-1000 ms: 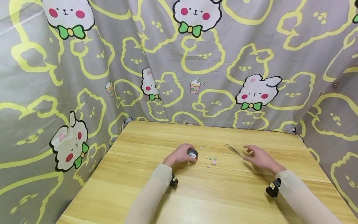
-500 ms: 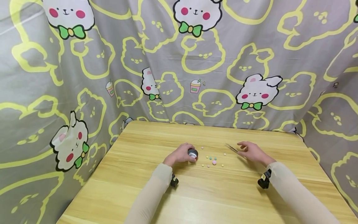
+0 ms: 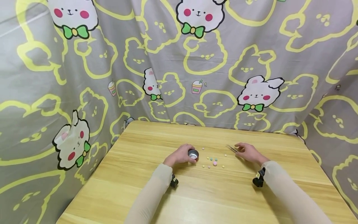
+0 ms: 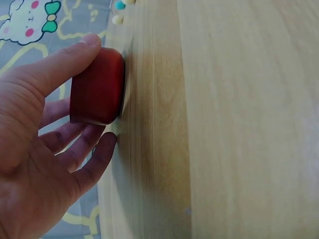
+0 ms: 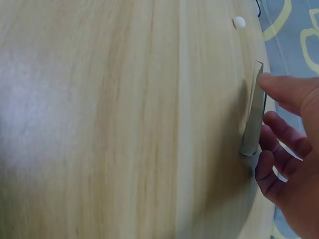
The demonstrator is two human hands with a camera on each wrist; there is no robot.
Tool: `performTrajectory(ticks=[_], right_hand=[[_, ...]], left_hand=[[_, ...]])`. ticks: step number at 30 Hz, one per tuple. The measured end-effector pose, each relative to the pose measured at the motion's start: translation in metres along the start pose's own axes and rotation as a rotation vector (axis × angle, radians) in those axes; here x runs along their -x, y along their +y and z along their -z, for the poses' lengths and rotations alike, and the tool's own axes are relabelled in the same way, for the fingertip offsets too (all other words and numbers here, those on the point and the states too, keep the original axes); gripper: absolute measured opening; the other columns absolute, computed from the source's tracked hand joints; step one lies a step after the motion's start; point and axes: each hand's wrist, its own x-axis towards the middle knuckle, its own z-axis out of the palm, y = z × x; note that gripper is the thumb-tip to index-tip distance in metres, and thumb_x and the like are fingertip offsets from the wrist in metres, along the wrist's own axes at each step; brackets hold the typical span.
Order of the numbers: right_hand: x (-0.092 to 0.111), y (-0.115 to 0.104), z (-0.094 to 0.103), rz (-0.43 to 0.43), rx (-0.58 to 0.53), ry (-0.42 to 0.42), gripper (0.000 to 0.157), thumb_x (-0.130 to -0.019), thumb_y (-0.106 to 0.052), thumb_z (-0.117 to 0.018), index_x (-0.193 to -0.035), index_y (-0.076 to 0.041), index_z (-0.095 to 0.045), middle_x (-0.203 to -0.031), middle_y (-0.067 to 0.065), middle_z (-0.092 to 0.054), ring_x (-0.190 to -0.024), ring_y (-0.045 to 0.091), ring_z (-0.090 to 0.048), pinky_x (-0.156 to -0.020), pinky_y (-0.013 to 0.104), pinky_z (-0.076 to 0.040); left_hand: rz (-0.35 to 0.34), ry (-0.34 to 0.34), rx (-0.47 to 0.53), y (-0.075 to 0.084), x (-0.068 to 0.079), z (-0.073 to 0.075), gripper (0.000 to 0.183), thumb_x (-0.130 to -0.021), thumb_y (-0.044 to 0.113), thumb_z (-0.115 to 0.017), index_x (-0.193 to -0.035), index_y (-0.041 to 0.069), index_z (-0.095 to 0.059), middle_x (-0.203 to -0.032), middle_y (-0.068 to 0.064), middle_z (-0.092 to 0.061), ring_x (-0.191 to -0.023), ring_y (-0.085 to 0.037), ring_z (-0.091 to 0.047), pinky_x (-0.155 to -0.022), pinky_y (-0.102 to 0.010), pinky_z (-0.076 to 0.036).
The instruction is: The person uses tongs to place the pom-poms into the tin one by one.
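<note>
Head cam: left hand point(image 3: 181, 154) just left of lower centre, thumb and fingers wrapped round small red cup point(image 3: 193, 155), silvery inside showing. Right hand point(image 3: 248, 152) lower right of centre, thumb and curled fingers pinching metal tweezers point(image 3: 231, 149), thin tips pointing upper left. Between my hands: scatter of tiny balls, yellow, teal and pale pink, plus one bigger pink ball point(image 3: 215, 163). All on wood-grain table point(image 3: 195, 196) filling lower middle of frame. Cartoon-print curtain point(image 3: 167, 46) across top and sides.
</note>
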Motion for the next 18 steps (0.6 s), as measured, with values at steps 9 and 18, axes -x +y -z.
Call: performTrajectory(ticks=[9,18], right_hand=[[-0.007,0.005,-0.005,0.014,0.011,0.013,0.044,-0.083,-0.009,-0.068,-0.122,0.008,-0.055,-0.099,0.016,-0.06,-0.088,0.03,-0.059,-0.072,0.037,-0.047],[-0.013,0.003,-0.006,0.017,0.041,-0.009,0.036,-0.084,-0.004,-0.067,-0.116,0.009,-0.058,-0.091,0.009,-0.061,-0.082,0.023,-0.057,-0.071,0.036,-0.046]], left_hand=[[0.007,-0.003,-0.021,0.0,-0.001,0.0,0.058,-0.074,0.033,-0.081,-0.122,0.01,-0.058,-0.113,-0.002,-0.057,-0.104,-0.017,-0.051,-0.09,-0.032,-0.041],[0.006,-0.001,0.002,-0.002,-0.001,-0.002,0.057,-0.073,0.034,-0.082,-0.12,0.01,-0.059,-0.11,-0.001,-0.057,-0.101,-0.016,-0.051,-0.088,-0.031,-0.042]])
